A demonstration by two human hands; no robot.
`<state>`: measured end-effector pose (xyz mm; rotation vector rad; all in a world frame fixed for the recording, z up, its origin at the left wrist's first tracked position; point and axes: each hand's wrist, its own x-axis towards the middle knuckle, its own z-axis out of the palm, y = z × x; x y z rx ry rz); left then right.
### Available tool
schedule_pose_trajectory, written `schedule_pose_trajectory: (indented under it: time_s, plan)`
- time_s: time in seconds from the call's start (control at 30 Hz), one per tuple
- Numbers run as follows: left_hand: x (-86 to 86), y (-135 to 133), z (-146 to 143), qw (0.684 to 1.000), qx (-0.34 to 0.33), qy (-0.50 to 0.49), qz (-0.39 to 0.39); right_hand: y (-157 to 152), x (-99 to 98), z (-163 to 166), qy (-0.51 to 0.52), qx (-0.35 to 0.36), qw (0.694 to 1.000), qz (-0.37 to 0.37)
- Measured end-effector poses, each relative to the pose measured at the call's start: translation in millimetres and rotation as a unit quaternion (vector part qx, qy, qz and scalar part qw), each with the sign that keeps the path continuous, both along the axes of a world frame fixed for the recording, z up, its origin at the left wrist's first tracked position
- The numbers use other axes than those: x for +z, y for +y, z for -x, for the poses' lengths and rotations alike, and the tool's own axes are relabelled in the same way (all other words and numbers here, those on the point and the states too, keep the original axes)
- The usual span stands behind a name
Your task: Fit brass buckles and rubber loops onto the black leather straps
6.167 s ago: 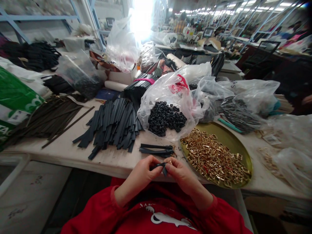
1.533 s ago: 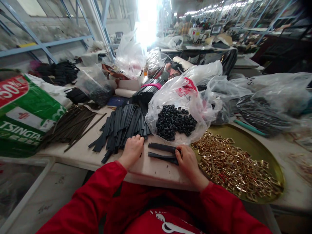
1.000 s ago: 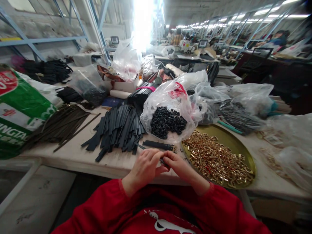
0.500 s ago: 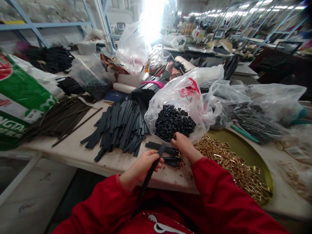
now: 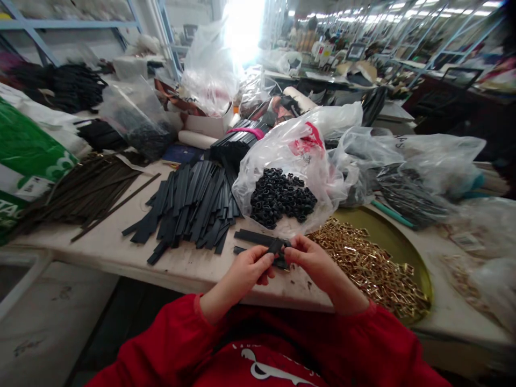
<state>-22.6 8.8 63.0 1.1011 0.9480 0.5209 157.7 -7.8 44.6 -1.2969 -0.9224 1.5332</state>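
Observation:
A black strap (image 5: 276, 246) is pinched between the thumb and fingers of my left hand (image 5: 244, 271), its end pointing toward the right hand. My right hand (image 5: 316, 262) is closed on a small black loop (image 5: 286, 244) at that strap end. Whether the loop is around the strap or only against it, I cannot tell. Behind my hands, other black straps (image 5: 252, 236) lie flat on the table, partly covered by my fingers. A clear plastic bag (image 5: 326, 185) just beyond lies open, with a heap of black loops (image 5: 278, 199) in it.
Left of the bag is a fanned pile of black straps (image 5: 189, 207). Brown strips (image 5: 88, 188) lie farther left, beside a green sack (image 5: 28, 145). A round gold tray (image 5: 393, 236) with gold buckles (image 5: 363, 263) stands at right. The table's front edge (image 5: 181, 277) runs below.
My right hand has come away from the loops in the bag, toward me, bringing a loop to the strap end. My left hand has turned the strap toward it. The view has shifted slightly.

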Motion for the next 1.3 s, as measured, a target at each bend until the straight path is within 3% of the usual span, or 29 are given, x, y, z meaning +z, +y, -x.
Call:
schedule_pose_trajectory:
  time_s: [0.1, 0.2, 0.4, 0.57, 0.7, 0.77, 0.87, 0.97, 1.0, 1.03, 1.1, 1.17, 1.23, 1.3]
  plan:
    - [-2.8, -10.4, -2.9, 0.995, -0.014, 0.043, -0.086, -21.7, 7.8, 9.6, 0.126, -0.047, 0.991, 0.027]
    - [-1.6, -21.6, -3.9, 0.988, -0.007, 0.07, -0.137, -32.2, 9.3, 13.2, 0.152, -0.091, 0.984, 0.012]
    - [11.4, -36.9, -1.0, 0.977, -0.079, 0.117, -0.163, -48.2, 3.1, 16.8, 0.061, -0.111, 0.991, -0.033]
    - [18.2, -38.7, 2.7, 0.946, -0.164, 0.18, -0.215, -61.9, 4.1, 19.1, -0.012, -0.051, 0.997, -0.057]
    - [13.5, -40.8, 2.9, 0.954, -0.222, 0.148, -0.136, -67.4, 4.7, 17.5, -0.005, -0.044, 0.999, -0.03]
    - [9.7, -41.3, 1.6, 0.958, -0.219, 0.133, -0.127, -68.3, 2.0, 19.6, 0.012, -0.044, 0.999, -0.015]
    - [5.3, -38.4, -1.5, 0.963, -0.163, 0.12, -0.181, -66.3, -3.7, 19.6, 0.02, -0.011, 1.0, -0.011]
    - [2.9, -30.5, -3.8, 0.971, -0.126, 0.112, -0.168, -58.1, -5.0, -4.2, -0.13, 0.01, 0.99, -0.06]
    - [2.1, -27.3, -4.6, 0.974, -0.12, 0.114, -0.157, -53.6, -3.9, -18.3, -0.233, -0.002, 0.969, -0.08]
    - [1.3, -24.3, -5.7, 0.976, -0.115, 0.116, -0.147, -48.2, -2.6, -34.2, -0.364, -0.023, 0.926, -0.093]
    - [-0.4, -19.5, -9.7, 0.979, -0.104, 0.119, -0.132, -35.8, -1.0, -65.1, -0.608, -0.049, 0.789, -0.072]
    - [-1.7, -17.1, -15.5, 0.98, -0.103, 0.117, -0.124, -23.2, -3.1, -87.5, -0.744, -0.023, 0.667, -0.027]
    - [-2.3, -17.3, -21.0, 0.979, -0.117, 0.115, -0.118, -13.4, -8.8, -99.1, -0.795, 0.003, 0.606, 0.0]
    - [-2.5, -19.3, -23.6, 0.978, -0.134, 0.117, -0.109, -8.5, -14.2, -103.8, -0.803, 0.012, 0.596, 0.004]
